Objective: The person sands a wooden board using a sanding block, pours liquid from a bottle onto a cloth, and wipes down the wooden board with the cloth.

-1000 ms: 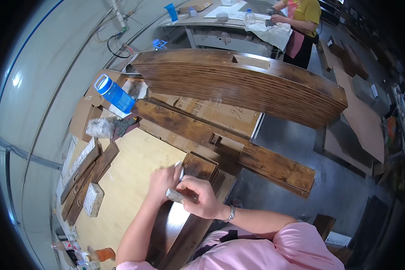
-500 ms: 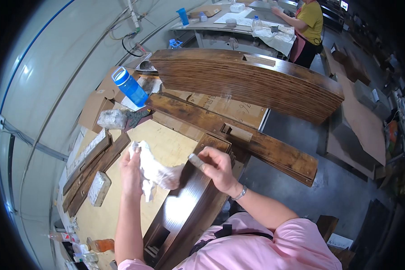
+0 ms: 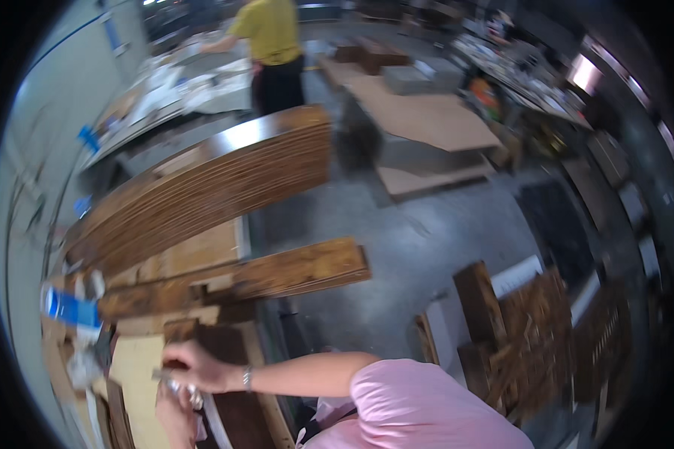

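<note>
Both hands are working low at the frame's left: the right hand (image 3: pixel 195 367) is closing around a small tool over the dark plank (image 3: pixel 232 389), while the left hand (image 3: pixel 174 408) is gripping a crumpled white rag (image 3: pixel 181 389) just beneath. Half a second ago the rag was spreading wide above the plank; now it is bunching against it, suggesting wiping is beginning. Blur is hiding finer finger detail.

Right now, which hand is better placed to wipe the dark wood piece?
Probably the right hand: it already rests on the dark wood piece. The left hand sits lower beside it, bunched around a whitish rag, partly hidden and blurred.
</note>
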